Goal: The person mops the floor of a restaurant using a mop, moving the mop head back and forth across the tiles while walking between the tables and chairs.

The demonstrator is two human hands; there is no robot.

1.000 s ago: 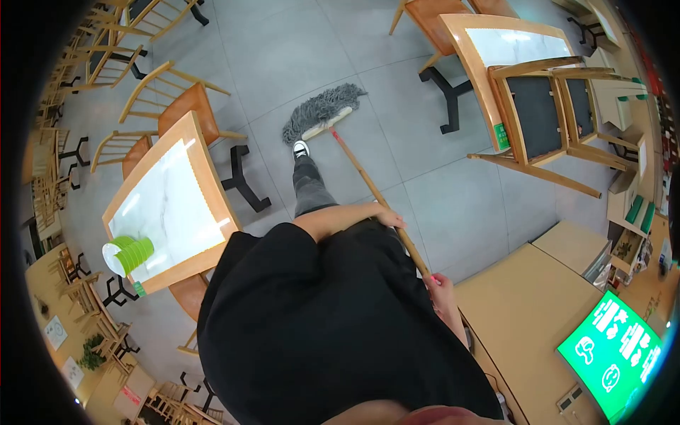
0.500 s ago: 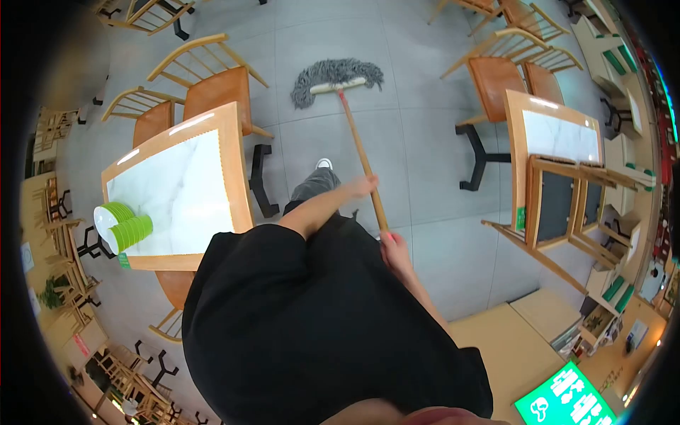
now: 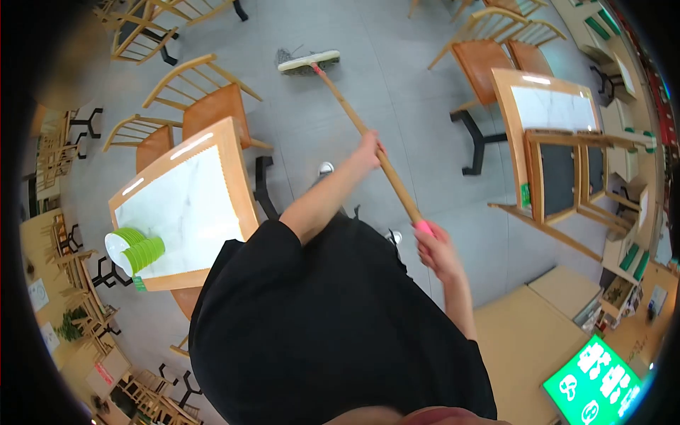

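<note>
A mop (image 3: 340, 99) with a long wooden handle slants across the view, its white bar and grey strands on the floor ahead of me. My left hand (image 3: 370, 150) is closed around the handle partway down. At the pink-tipped near end, my right hand (image 3: 438, 251) is wrapped round the grip. Most of the grey strands are hidden under and behind the bar. My shoes show on the floor beneath the handle.
On the left stands a marble-topped table (image 3: 248, 205) with stacked green cups (image 3: 145, 256) and brown-seated chairs (image 3: 216, 110). To the right is another table (image 3: 506, 113) with an upturned chair (image 3: 549, 177) on it. A beige counter (image 3: 524, 340) and lit green sign (image 3: 595, 379) are at lower right.
The mop head has moved forward and left, and its strands now bunch under the bar. Both hands have shifted with the handle, the right one to the right.
</note>
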